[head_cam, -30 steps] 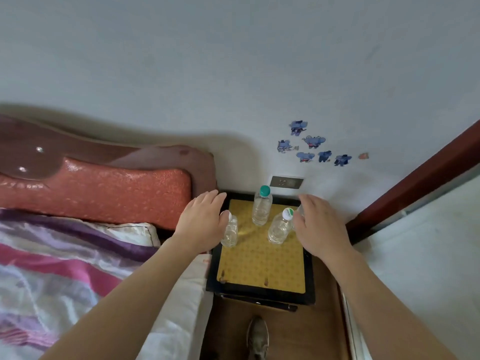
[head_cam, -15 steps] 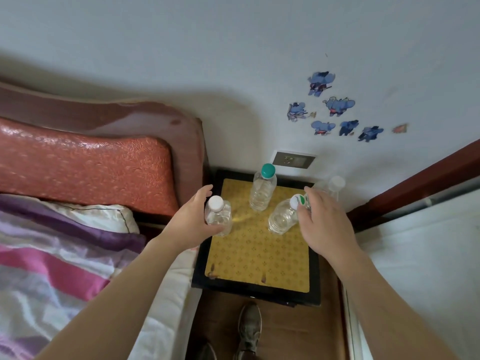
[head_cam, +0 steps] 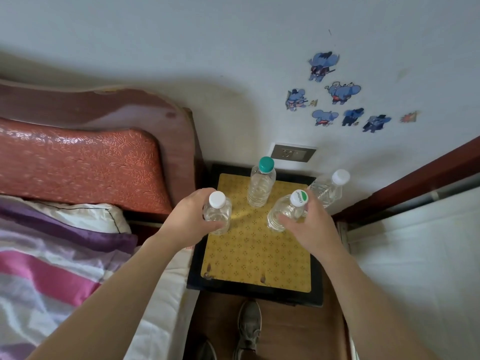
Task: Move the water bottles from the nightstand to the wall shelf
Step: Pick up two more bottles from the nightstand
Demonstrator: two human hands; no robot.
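On the nightstand counter [head_cam: 194,258], just beside the bed [head_cam: 65,261], four clear water bottles are showing; two are being gripped.

- White-capped bottle [head_cam: 217,213]: sitting over the left edge of the yellow mat [head_cam: 259,255]. The left hand [head_cam: 188,219] is wrapping its body, fingers [head_cam: 207,226] curling round it below the cap. It is standing upright, long axis running straight up toward the camera.
- Green-and-white-capped bottle [head_cam: 285,211]: sitting right of the mat's middle. The right hand [head_cam: 310,227] is clasping it from the right, fingers [head_cam: 284,220] closing round the lower body. It is tilting, cap leaning up and to the right.
- Whether either base is clearing the mat cannot be told.
- Teal-capped bottle [head_cam: 261,187]: standing upright and untouched at the back of the mat, beyond and between the two hands.
- Second white-capped bottle [head_cam: 328,188]: standing untouched at the back right corner by the wall [head_cam: 181,35], just beyond the right hand, which is the nearer one.

Judgement: both hands are taking the front pair first, and the lift is calling for a straight upward pull along each bottle's axis, the tilting one needing righting. The wall shelf is not appearing in view, so the carrying direction is staying unknown.
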